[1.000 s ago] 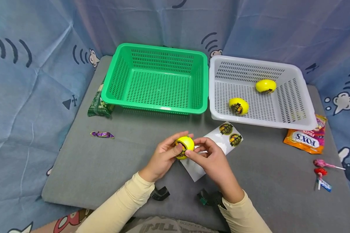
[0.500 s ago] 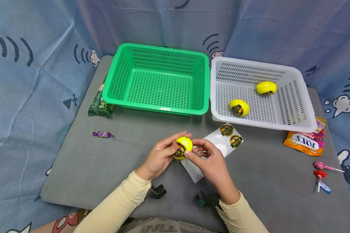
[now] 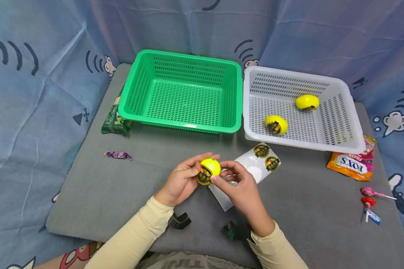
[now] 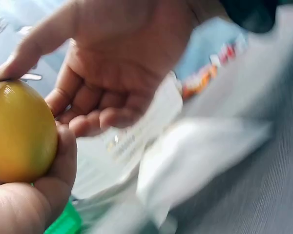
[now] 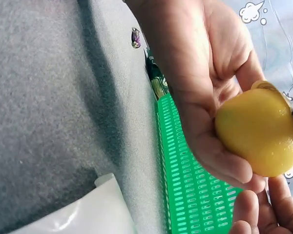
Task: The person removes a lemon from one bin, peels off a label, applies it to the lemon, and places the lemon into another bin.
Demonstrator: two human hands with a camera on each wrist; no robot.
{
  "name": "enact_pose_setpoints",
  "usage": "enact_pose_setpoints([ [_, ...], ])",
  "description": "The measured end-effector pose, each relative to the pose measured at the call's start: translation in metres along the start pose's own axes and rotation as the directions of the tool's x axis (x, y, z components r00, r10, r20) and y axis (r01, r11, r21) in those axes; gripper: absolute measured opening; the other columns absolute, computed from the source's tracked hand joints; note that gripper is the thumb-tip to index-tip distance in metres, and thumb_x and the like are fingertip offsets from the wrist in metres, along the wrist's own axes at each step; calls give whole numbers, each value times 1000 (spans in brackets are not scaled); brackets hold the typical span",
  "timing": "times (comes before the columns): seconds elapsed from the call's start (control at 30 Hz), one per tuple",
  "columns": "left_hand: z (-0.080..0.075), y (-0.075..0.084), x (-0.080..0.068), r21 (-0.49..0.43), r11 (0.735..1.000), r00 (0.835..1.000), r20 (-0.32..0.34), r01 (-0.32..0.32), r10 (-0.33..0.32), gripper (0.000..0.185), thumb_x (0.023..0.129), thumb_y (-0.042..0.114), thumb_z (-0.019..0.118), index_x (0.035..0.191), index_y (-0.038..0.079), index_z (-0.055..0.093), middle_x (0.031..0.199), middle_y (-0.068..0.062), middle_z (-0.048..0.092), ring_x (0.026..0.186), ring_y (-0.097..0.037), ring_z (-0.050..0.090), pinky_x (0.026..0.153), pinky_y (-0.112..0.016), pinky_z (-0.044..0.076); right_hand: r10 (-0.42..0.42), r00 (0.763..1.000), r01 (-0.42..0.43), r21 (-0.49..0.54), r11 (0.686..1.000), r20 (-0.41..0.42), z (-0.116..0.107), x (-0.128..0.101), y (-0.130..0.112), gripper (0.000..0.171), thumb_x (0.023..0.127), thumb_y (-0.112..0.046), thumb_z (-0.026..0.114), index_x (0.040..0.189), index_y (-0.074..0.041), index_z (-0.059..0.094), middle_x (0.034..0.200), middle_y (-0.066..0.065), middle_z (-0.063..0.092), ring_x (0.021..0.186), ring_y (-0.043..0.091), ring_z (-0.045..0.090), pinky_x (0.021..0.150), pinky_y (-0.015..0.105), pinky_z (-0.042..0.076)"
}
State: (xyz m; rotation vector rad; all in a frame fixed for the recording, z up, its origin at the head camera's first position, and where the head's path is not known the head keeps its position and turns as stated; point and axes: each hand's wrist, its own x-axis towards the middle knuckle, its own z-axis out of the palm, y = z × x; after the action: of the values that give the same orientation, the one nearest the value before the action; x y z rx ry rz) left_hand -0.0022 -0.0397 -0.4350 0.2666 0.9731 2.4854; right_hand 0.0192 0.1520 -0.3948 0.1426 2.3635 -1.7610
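A yellow lemon [image 3: 213,165] bears a round black sticker [image 3: 204,174] on its near-left side. My left hand [image 3: 179,183] holds it from the left, the thumb beside the sticker. From the right, my right hand [image 3: 244,188] touches the lemon with thumb and index finger, its other fingers curled. Up close in the left wrist view, the lemon [image 4: 22,131] has one right fingertip on its top. In the right wrist view, left fingers wrap the lemon [image 5: 256,131]. A white sticker sheet [image 3: 223,198] lies beneath the right hand, with two stickers visible at its far end.
At the back are a green basket [image 3: 180,126] and a white basket [image 3: 286,141], which holds two stickered lemons [image 3: 307,102]. Left: a green packet [image 3: 114,121] and a purple wrapped candy [image 3: 118,155]. Right: a Fox's bag [image 3: 351,164] and lollipops [image 3: 368,201].
Both hands have shifted slightly left with the lemon. The lemon has turned a little, so its sticker faces more toward the lower left. The baskets and the sheet stay put.
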Motion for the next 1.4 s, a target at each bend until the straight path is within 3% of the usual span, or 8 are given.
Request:
enact_pose_setpoints([
  [0.23,-1,0,2,-235,969,995,-48,75,-89,23,94,25,74,117,30,78,137,0,67,128,-17,58,100,-31,47,-60,998,60,8,998,13,2,1,0,40,90,-10,84,128,-5,70,111,10,70,99,23,64,89,32,53],
  [0.4,7,0,5,-201,978,976,-193,60,-99,24,96,23,77,120,27,73,131,-1,66,120,-19,61,97,-37,53,-215,976,215,-15,976,-13,2,5,7,46,100,-4,70,145,0,57,136,16,65,108,27,64,88,24,51],
  [0.53,14,-3,8,-125,991,956,-283,47,-81,18,106,15,63,121,25,68,128,-4,62,115,-22,63,93,-41,57,-405,913,399,-88,913,-55,2,8,12,48,101,1,65,148,-1,55,147,17,57,116,37,61,87,23,51],
  [0.67,17,-9,8,-76,996,954,-294,38,-58,36,95,27,76,128,20,64,126,-5,63,110,-22,67,86,-40,60,-558,829,546,-184,818,-22,4,11,13,38,103,-2,65,140,-6,67,155,15,51,124,38,56,97,37,49],
  [0.8,19,-13,7,-51,999,958,-284,13,-27,68,78,41,86,135,14,61,121,-4,68,99,-18,70,78,-33,61,-593,803,587,-254,769,57,6,14,13,30,109,-18,59,136,-10,69,153,11,55,133,35,52,106,52,39],
  [0.97,23,-13,7,-16,1000,966,-257,-6,2,70,76,43,89,134,15,61,119,-2,71,91,-15,71,70,-27,59,-616,782,603,-367,708,95,5,18,11,41,105,-27,53,139,-5,59,142,12,63,127,35,57,107,54,40],
  [1.13,25,-12,5,8,1000,960,-281,8,-6,75,76,42,90,137,10,60,125,-4,69,95,-16,70,72,-27,60,-569,810,561,-472,680,142,3,18,12,56,100,-28,54,147,2,51,138,19,62,120,41,57,101,57,46],
  [1.4,20,-19,7,135,990,934,-347,-46,90,54,111,14,58,160,6,37,142,-15,59,107,-22,68,84,-33,60,-395,909,417,-337,844,137,1,11,17,68,114,-34,48,168,-4,19,155,20,50,128,39,58,106,58,47],
])
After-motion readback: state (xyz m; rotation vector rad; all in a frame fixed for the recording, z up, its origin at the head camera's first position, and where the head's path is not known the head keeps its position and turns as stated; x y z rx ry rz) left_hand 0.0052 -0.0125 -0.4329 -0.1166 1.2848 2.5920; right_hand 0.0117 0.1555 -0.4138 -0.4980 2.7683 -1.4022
